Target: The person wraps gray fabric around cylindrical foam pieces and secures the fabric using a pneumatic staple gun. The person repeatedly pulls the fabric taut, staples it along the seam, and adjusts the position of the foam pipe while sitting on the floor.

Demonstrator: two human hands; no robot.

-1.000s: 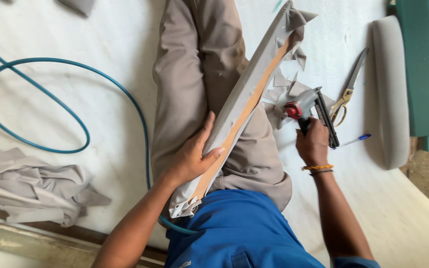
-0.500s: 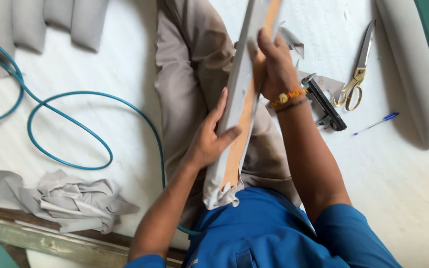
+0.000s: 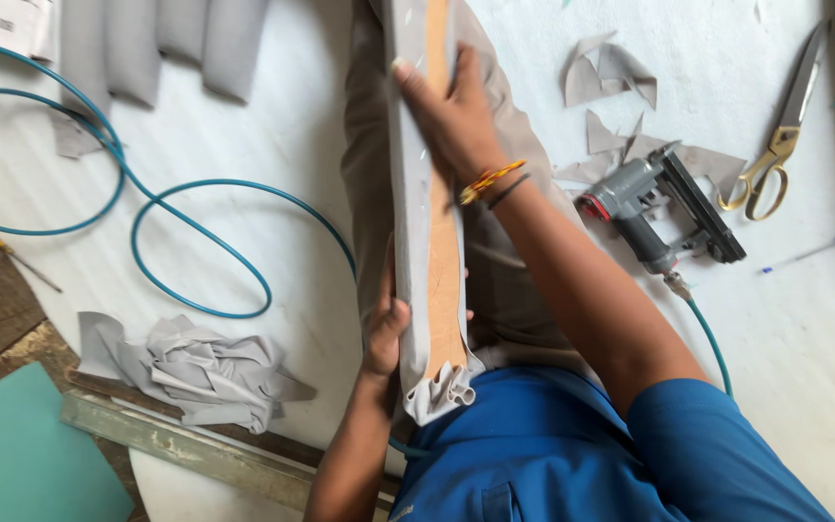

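Observation:
A long wooden strip wrapped in grey fabric (image 3: 429, 242) stands lengthwise over my lap, its bare wood face up. My left hand (image 3: 386, 329) grips its near end from the left side, fingers curled behind it. My right hand (image 3: 448, 108) lies flat on the upper part, pressing the fabric against the wood. A grey pneumatic stapler (image 3: 657, 208) lies on the white surface to the right, untouched, with a teal air hose (image 3: 195, 193) running from it.
Gold-handled scissors (image 3: 775, 135) and a blue pen (image 3: 823, 246) lie at the right. Grey fabric scraps (image 3: 611, 77) sit near the stapler. A crumpled grey cloth (image 3: 195, 372) lies at the lower left, padded grey pieces (image 3: 147, 48) at the top left.
My right hand let go of the stapler, which now lies on the surface, and moved onto the strip. The strip turned from slanted to nearly straight along my lap.

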